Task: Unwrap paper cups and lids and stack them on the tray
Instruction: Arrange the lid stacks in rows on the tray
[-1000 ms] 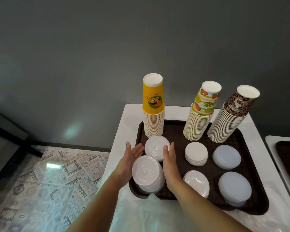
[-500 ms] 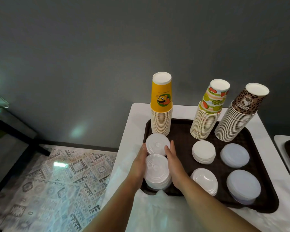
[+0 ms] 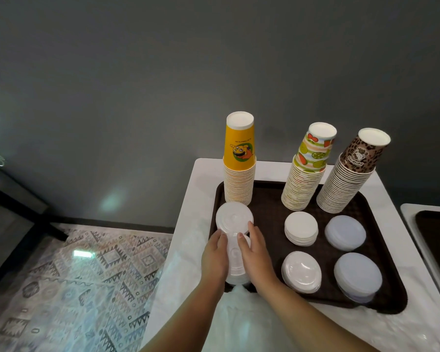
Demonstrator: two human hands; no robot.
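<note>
We see both hands closed around one stack of white lids (image 3: 235, 260) at the near left corner of the brown tray (image 3: 269, 199). The left hand (image 3: 215, 257) presses its fingers against the stack's left side, and the right hand (image 3: 255, 252) cups the right side, fingertips reaching over the top lid. Between them the stack seems to sit on the tray, though its base is hidden from us by the wrists.

Just behind it lies a second stack of white lids (image 3: 234, 217), touching or nearly touching the first. Behind that stands the yellow cup stack (image 3: 239, 168), with a fruit-print cup stack (image 3: 308, 171) and a leopard-print cup stack (image 3: 351, 174) along the tray's far edge. Four more lid piles fill the tray's right half: flat white lids (image 3: 301, 227), clear domed lids (image 3: 301, 271), and two bluish stacks (image 3: 345, 232) (image 3: 358, 276).

The tray rests on a white surface (image 3: 201, 179), with crumpled clear plastic wrap (image 3: 241, 318) at the near edge under the forearms.
</note>
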